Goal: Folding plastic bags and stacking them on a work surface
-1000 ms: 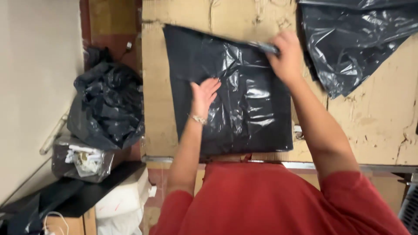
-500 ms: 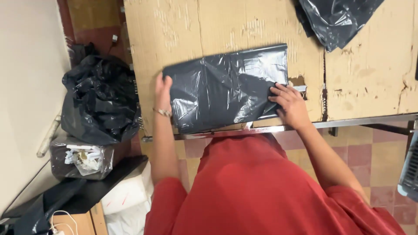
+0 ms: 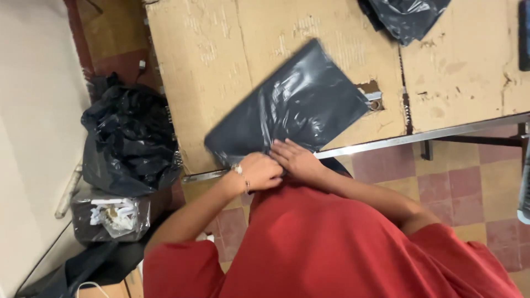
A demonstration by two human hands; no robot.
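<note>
- Far left: a pale wall, then a full black sack (image 3: 130, 140) on the floor, with a small bin (image 3: 110, 216) of white scraps below it.
- Left hand (image 3: 259, 172): fingers curled closed on the near edge of the folded bag (image 3: 287, 107), at the table's front rim.
- Folded bag: lies flat but skewed on the table (image 3: 193, 66), one corner pointing away and to the right, the near edge overhanging the rim.
- Right hand (image 3: 298, 160): pressed against the left, fingers together, pinching the same near edge.
- Risk: the slick plastic may slip from the pinch and unfold, since most of the bag lies loose.
- Risk: the bag may snag on the hole (image 3: 371, 91) in the cardboard beside it.
- Surface: worn, stained cardboard over a metal-edged table; another black bag (image 3: 406, 16) lies at the far right.
- Room: tiled floor (image 3: 469, 171) in red and tan.
</note>
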